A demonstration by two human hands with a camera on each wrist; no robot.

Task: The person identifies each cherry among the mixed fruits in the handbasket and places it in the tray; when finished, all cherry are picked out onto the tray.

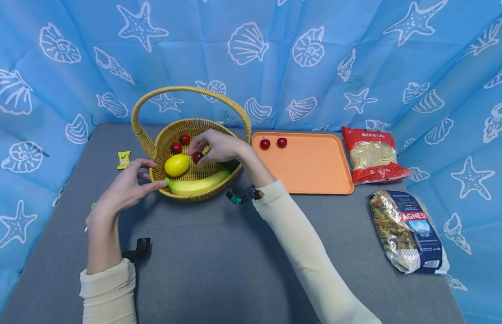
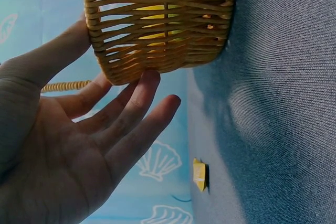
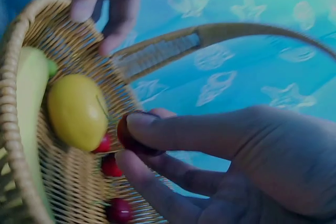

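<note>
A wicker basket (image 1: pixel 196 196) with a tall handle stands on the grey table. In it lie a yellow lemon (image 1: pixel 177 165), a banana (image 1: pixel 198 183) and two red cherries (image 1: pixel 185 139). My right hand (image 1: pixel 199 150) reaches over the basket and pinches a dark red cherry (image 1: pixel 198 156) between thumb and fingers. The right wrist view shows that cherry (image 3: pixel 125 132) in the right hand (image 3: pixel 130 142) above the lemon (image 3: pixel 76 111). My left hand (image 1: pixel 151 174) is open, its fingertips against the basket's left wall. In the left wrist view the left hand (image 2: pixel 105 129) touches the basket (image 2: pixel 157 35).
An orange tray (image 1: pixel 311 171) right of the basket holds two cherries (image 1: pixel 265 144). A red pasta bag (image 1: pixel 372 155) and a dark Agnesi pasta bag (image 1: pixel 406 231) lie at the right. A small yellow packet (image 1: pixel 123 159) sits left of the basket. Blue curtains surround the table.
</note>
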